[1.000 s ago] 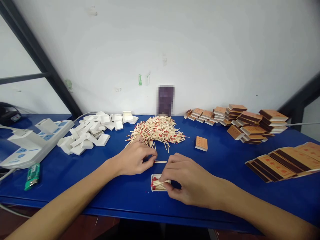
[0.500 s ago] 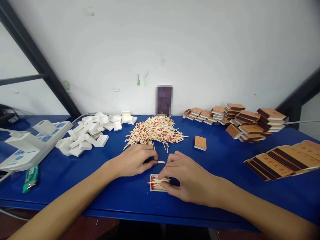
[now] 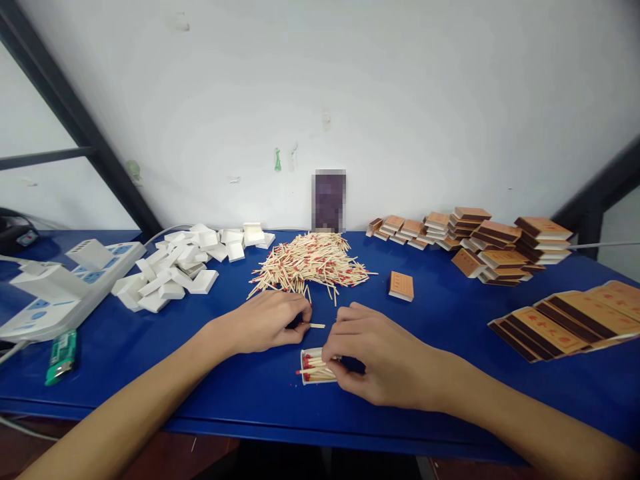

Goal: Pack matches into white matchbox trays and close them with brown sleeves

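Note:
Between the thumb and fingers of my left hand (image 3: pixel 273 321) are matches (image 3: pixel 317 326), their pale ends pointing right. A small white tray (image 3: pixel 303 379) filled with red-tipped matches lies near the table's front edge. Over its right end, my right hand (image 3: pixel 377 353) has thumb and fingertips close together at the matches; whether they pinch any is hidden. One match sticks out past the tray's left wall. Behind both hands spreads a large heap of loose matches (image 3: pixel 320 263).
White empty trays (image 3: pixel 173 267) are piled at the left, beside a power strip (image 3: pixel 75 293) and a green packet (image 3: pixel 62 357). A single matchbox (image 3: pixel 401 286) lies right of the heap. Stacked matchboxes (image 3: pixel 500 247) and flat sleeves (image 3: pixel 575 317) occupy the right. A pixelated dark object (image 3: pixel 329 201) stands at the wall.
My left hand has shifted slightly left with the matches. My right fingertips have moved a little right over the tray, showing more of the matches inside.

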Demonstrator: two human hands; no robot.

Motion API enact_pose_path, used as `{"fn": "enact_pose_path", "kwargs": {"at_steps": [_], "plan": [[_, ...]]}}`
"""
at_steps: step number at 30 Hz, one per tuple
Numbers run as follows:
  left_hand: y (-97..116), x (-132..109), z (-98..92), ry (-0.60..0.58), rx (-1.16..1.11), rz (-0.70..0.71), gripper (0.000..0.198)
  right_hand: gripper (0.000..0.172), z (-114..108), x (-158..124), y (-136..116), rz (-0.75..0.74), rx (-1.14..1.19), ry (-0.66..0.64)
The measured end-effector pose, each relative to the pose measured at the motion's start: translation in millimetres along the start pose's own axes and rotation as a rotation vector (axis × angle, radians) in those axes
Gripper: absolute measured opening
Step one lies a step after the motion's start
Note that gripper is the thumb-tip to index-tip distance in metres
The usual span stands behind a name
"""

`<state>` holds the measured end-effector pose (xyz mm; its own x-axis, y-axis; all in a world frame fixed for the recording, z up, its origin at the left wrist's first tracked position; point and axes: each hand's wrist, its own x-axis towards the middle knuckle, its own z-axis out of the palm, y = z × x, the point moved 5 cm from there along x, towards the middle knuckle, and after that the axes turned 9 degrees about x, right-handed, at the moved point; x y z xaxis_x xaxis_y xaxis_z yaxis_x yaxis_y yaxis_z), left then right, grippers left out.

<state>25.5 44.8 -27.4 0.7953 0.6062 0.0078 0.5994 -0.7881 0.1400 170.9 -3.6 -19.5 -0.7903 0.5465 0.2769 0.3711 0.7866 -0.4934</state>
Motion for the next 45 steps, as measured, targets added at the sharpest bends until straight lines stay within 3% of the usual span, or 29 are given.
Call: {"fn": "enact_pose_path", "kwargs": {"at_steps": [10, 16, 19, 23, 28, 32, 36, 41, 45], "plan": [[-1.8, -0.7, -0.5, -0.007, -0.07, -0.004, 0.006, 0.013, -1.3, -1.6, -5.3, -0.1, 0.022, 0.031], [7.5, -1.8, -8.4, 0.045, -0.185, 0.026, 0.002, 0.016, -29.7, -6.0, -7.4, -0.2, 0.029, 0.386], [16.1, -2.9, -7.8, 0.016, -0.244, 0.068, 0.003, 0.018, -38.0, -8.1, -4.0, -0.208, 0.03, 0.464], [19.7, -3.9, -6.7, -0.013, -0.257, 0.092, 0.004, 0.017, -32.4, -5.8, 4.7, -0.128, 0.01, 0.362], [12.1, -6.7, -14.9, 0.071, -0.157, 0.033, 0.006, 0.01, -20.2, -2.2, 28.2, 0.227, -0.094, 0.146], [13.4, -8.6, -16.3, 0.067, -0.127, 0.007, 0.015, 0.014, -18.2, -2.8, 45.8, 0.406, -0.18, 0.11], [13.5, -7.7, -12.7, 0.047, -0.191, 0.036, 0.012, 0.008, -14.8, -3.8, 52.8, 0.409, -0.118, 0.05], [13.6, -8.3, -9.6, 0.012, -0.176, 0.091, 0.017, 0.008, -10.6, -3.3, 43.5, 0.273, -0.012, -0.02], [21.7, -9.4, -8.9, 0.011, -0.11, 0.127, 0.04, 0.01, -6.3, -0.3, 35.1, 0.183, 0.053, -0.05]]}}
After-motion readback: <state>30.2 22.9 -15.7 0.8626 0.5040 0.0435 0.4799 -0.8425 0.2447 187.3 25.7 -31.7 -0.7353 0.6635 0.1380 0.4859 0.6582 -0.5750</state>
